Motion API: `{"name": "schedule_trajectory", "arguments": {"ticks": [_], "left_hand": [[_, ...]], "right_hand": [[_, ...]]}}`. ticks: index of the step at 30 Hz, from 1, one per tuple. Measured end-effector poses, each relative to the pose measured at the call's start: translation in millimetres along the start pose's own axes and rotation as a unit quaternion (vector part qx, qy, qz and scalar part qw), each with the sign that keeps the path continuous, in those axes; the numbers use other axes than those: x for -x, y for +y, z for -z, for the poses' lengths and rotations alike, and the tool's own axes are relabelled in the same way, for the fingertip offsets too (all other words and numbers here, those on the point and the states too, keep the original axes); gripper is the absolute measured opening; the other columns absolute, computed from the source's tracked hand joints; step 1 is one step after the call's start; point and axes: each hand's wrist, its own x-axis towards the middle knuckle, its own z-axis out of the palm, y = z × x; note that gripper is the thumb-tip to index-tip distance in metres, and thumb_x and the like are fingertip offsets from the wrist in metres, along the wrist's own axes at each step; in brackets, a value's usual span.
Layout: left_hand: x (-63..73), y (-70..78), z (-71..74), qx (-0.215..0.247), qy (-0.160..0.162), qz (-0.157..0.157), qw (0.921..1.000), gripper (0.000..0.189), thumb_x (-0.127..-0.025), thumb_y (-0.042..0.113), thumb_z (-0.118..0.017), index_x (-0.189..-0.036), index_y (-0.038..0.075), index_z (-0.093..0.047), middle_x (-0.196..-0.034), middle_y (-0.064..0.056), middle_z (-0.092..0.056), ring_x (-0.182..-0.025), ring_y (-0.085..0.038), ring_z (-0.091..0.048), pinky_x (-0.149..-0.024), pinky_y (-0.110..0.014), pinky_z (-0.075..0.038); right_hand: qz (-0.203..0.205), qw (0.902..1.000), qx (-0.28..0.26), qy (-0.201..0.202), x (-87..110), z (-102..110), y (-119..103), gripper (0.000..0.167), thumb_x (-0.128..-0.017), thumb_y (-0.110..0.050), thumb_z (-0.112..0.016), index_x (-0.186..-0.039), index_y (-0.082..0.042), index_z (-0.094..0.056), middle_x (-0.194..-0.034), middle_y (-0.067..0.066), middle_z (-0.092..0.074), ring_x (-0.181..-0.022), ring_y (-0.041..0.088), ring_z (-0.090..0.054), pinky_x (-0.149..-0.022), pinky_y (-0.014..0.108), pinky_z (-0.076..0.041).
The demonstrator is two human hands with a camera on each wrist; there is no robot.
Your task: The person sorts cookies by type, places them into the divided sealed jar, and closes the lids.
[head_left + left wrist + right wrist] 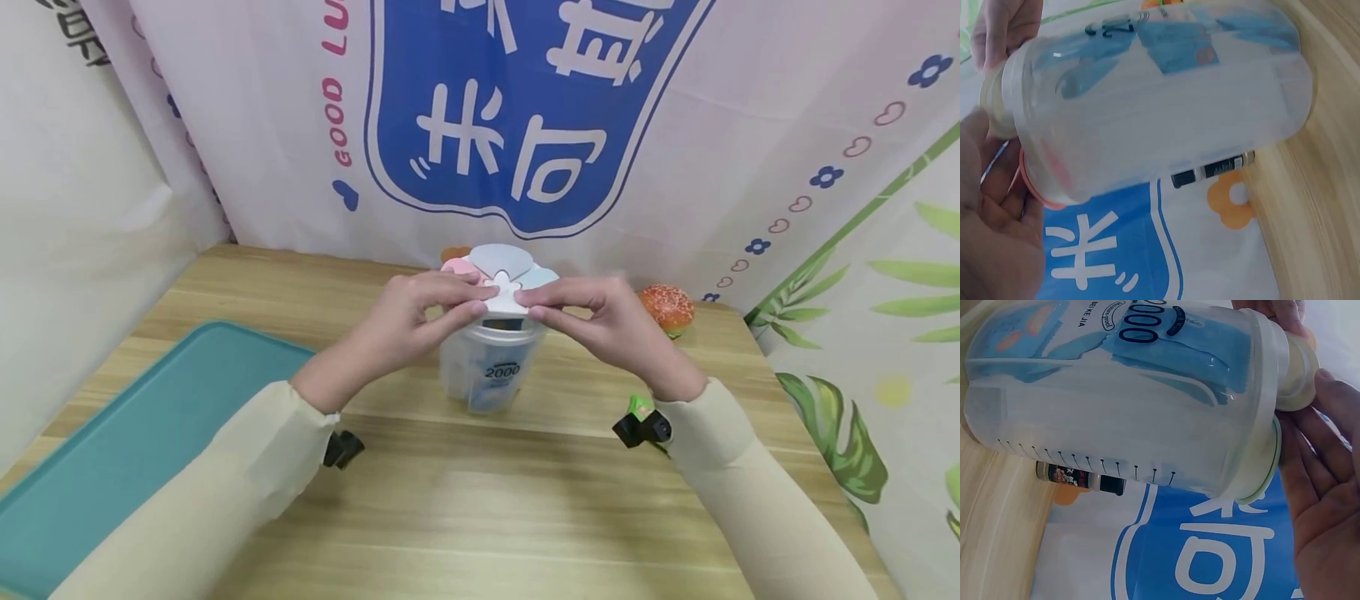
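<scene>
A clear plastic storage canister, marked 2000, stands upright on the wooden table. Blue packets show through its wall. Its flower-shaped lid has pink, grey-white and pale blue petal flaps, with a green one in the right wrist view. The white front flap is tilted up, leaving a dark gap above the rim. From the left, my left hand pinches that flap between thumb and fingers. My right hand pinches its other side. Both wrist views show the flap's edge from below, partly hidden by fingers.
A teal tray lies at the left. Behind my right hand sits a burger-shaped bun. Something bright green shows beside my right wrist. A small dark-labelled bottle stands behind the canister. A printed curtain hangs along the back edge.
</scene>
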Motion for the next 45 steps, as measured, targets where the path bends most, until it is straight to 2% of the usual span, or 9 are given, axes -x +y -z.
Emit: {"name": "schedule_trajectory", "arguments": {"ticks": [5,14,21,30,36,42,45], "left_hand": [[-0.6,-4.3,4.3,-0.011,-0.021,-0.020,0.9995,0.032,-0.098,0.020,-0.075,-0.129,0.015,-0.076,-0.133,-0.005,-0.075,-0.138,-0.027,-0.063,-0.122,-0.051,-0.047],[-2.6,-5.8,6.6,-0.026,-0.051,-0.024,0.9981,0.033,-0.097,0.022,-0.076,-0.129,0.016,-0.076,-0.134,-0.003,-0.075,-0.141,-0.027,-0.060,-0.122,-0.053,-0.045],[-4.5,-2.4,8.4,-0.046,-0.071,-0.033,0.9959,0.035,-0.097,0.025,-0.075,-0.131,0.015,-0.075,-0.135,-0.003,-0.074,-0.141,-0.027,-0.060,-0.122,-0.052,-0.045],[-5.9,-2.7,9.0,-0.047,-0.076,-0.041,0.9951,0.036,-0.096,0.023,-0.077,-0.131,0.013,-0.075,-0.136,-0.004,-0.074,-0.141,-0.027,-0.059,-0.122,-0.052,-0.046],[-4.6,-0.8,10.1,-0.047,-0.080,-0.030,0.9952,0.038,-0.096,0.023,-0.078,-0.132,0.013,-0.074,-0.138,-0.005,-0.072,-0.143,-0.027,-0.058,-0.123,-0.052,-0.045],[-2.3,2.2,8.2,-0.059,-0.077,-0.028,0.9948,0.040,-0.098,0.027,-0.075,-0.135,0.013,-0.072,-0.143,-0.006,-0.069,-0.144,-0.026,-0.057,-0.123,-0.050,-0.045],[2.2,2.0,7.3,-0.065,-0.073,-0.033,0.9947,0.040,-0.100,0.029,-0.072,-0.137,0.013,-0.070,-0.146,-0.006,-0.067,-0.148,-0.026,-0.053,-0.125,-0.050,-0.042]], "right_hand": [[0.023,0.9996,0.002,-0.015,0.8,0,2,0.026,-0.090,0.002,-0.078,-0.114,-0.006,-0.081,-0.119,0.008,-0.080,-0.116,0.017,-0.075,-0.104,0.020,-0.058],[0.013,0.9992,0.031,-0.022,5.1,-1,-1,0.025,-0.087,0.000,-0.082,-0.111,-0.008,-0.082,-0.121,0.008,-0.079,-0.119,0.023,-0.074,-0.108,0.017,-0.053],[0.021,0.9990,0.030,-0.024,6.7,-2,-1,0.025,-0.087,0.002,-0.081,-0.110,-0.007,-0.083,-0.122,0.009,-0.079,-0.119,0.024,-0.073,-0.105,0.014,-0.054],[0.034,0.9987,0.034,-0.017,10.4,-5,-1,0.030,-0.084,0.007,-0.082,-0.111,-0.006,-0.082,-0.122,0.010,-0.078,-0.117,0.025,-0.074,-0.102,0.014,-0.056],[0.055,0.9974,0.047,0.000,11.6,-9,-1,0.032,-0.082,0.008,-0.083,-0.111,-0.004,-0.082,-0.120,0.012,-0.079,-0.115,0.027,-0.075,-0.102,0.012,-0.054],[0.082,0.9938,0.074,0.016,14.5,-12,-1,0.032,-0.083,0.007,-0.082,-0.114,-0.003,-0.080,-0.122,0.013,-0.078,-0.116,0.029,-0.074,-0.108,0.012,-0.050],[0.072,0.9948,0.070,0.017,15.6,-13,-1,0.032,-0.087,0.003,-0.081,-0.118,-0.004,-0.079,-0.127,0.012,-0.076,-0.122,0.028,-0.072,-0.111,0.015,-0.050]]}}
